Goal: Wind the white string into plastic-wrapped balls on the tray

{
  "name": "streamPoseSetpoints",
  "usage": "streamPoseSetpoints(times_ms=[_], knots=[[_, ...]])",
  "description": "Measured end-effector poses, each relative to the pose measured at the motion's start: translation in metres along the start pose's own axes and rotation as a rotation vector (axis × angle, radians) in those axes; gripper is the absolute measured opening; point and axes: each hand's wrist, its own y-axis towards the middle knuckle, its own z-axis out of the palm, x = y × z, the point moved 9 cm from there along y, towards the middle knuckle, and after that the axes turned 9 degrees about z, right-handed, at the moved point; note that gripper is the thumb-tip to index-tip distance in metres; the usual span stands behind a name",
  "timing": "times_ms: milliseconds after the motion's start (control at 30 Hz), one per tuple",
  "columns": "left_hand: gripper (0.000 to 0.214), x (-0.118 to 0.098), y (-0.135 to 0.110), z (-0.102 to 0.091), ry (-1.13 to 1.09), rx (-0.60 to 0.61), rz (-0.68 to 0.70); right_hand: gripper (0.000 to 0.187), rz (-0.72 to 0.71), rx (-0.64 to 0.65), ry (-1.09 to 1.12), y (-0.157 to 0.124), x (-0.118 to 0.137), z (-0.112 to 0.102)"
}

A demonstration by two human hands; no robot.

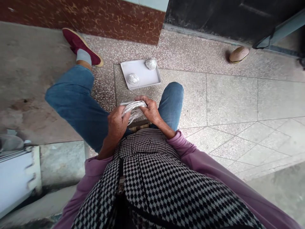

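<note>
Over my lap, a looped hank of white cord [134,105] is stretched between my two hands. My left hand [117,122] grips its left side, with the thumb against the loops. At the other side my right hand [150,110] is closed around the strands, its fingers curled over the top. Beyond my hands a shallow white tray [143,70] lies on the floor. One ball of white cord [133,79] sits near its front left corner, and a second ball [151,63] at the back right. A thin strand runs from the tray area toward my hands.
My knees stand apart on either side of the tray, with a red shoe [83,46] at the far left. A brownish rounded object [239,54] rests on the floor at the right. White boards [17,178] stand at lower left. A red-brown wall base [95,19] borders the back.
</note>
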Motion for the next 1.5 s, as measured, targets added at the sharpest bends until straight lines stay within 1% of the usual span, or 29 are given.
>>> streamPoseSetpoints(times_ms=[67,133,167,233,333,433,500,567,633,700,733,800,833,900,967,1067,1133,1167,1200,1300,1333,1400,1500], knots=[[0.01,-0.002,-0.001,0.0,0.08,0.015,0.056,0.029,0.008,0.027,-0.026,0.001,-0.002,0.003],[0.018,-0.004,-0.002,0.002,0.167,0.036,0.112,0.033,0.03,0.049,-0.052,0.001,-0.002,0.005],[0.02,-0.005,-0.002,0.003,0.209,0.049,0.139,0.034,0.051,0.048,-0.059,0.002,-0.003,0.005],[0.017,-0.005,-0.003,0.006,0.273,0.072,0.175,0.036,0.098,0.034,-0.058,0.002,-0.003,0.003],[0.001,0.001,-0.002,0.01,0.318,0.114,0.157,0.038,0.155,0.025,-0.033,0.003,-0.005,0.001],[0.017,0.012,-0.001,0.014,0.308,0.158,0.067,0.042,0.203,0.011,0.013,0.005,-0.009,0.003],[0.02,0.017,-0.002,0.015,0.285,0.168,0.025,0.045,0.226,0.001,0.033,0.005,-0.012,0.004],[0.014,0.015,-0.003,0.015,0.266,0.162,0.043,0.049,0.237,0.005,0.021,0.006,-0.014,0.006],[0.002,0.008,-0.004,0.015,0.259,0.153,0.103,0.053,0.238,0.025,-0.02,0.007,-0.014,0.009],[0.024,0.002,-0.004,0.015,0.253,0.153,0.145,0.057,0.224,0.056,-0.072,0.007,-0.012,0.012],[0.034,0.001,-0.004,0.015,0.248,0.157,0.143,0.058,0.209,0.075,-0.096,0.006,-0.011,0.014],[0.046,0.004,-0.003,0.015,0.233,0.169,0.089,0.059,0.174,0.108,-0.128,0.003,-0.007,0.017],[0.047,0.008,-0.003,0.014,0.23,0.177,0.048,0.058,0.158,0.121,-0.135,0.001,-0.005,0.019],[0.04,0.017,-0.003,0.013,0.244,0.186,-0.025,0.055,0.134,0.137,-0.137,-0.002,-0.001,0.021],[0.025,0.024,-0.003,0.01,0.276,0.18,-0.055,0.055,0.127,0.145,-0.136,-0.004,0.0,0.022],[0.008,0.024,-0.003,0.007,0.279,0.165,-0.03,0.062,0.144,0.114,-0.145,-0.003,-0.003,0.02],[0.006,0.022,-0.004,0.005,0.229,0.162,-0.022,0.066,0.143,0.067,-0.132,-0.001,-0.005,0.013],[0.008,0.02,-0.004,0.004,0.189,0.165,-0.03,0.065,0.14,0.047,-0.119,0.001,-0.006,0.009],[0.01,0.018,-0.004,0.003,0.139,0.17,-0.044,0.059,0.141,0.034,-0.107,0.002,-0.007,0.006],[0.016,0.014,-0.006,0.001,-0.021,0.19,-0.113,0.027,0.164,0.01,-0.069,0.005,-0.013,-0.004],[0.018,0.013,-0.007,0.0,-0.058,0.188,-0.138,0.02,0.169,0.003,-0.042,0.006,-0.014,-0.006],[0.025,0.016,-0.007,-0.002,-0.096,0.166,-0.185,0.018,0.174,-0.001,0.058,0.007,-0.014,-0.008],[0.036,0.029,-0.008,-0.003,-0.129,0.093,-0.26,0.016,0.232,0.035,0.247,0.007,-0.015,-0.002]])
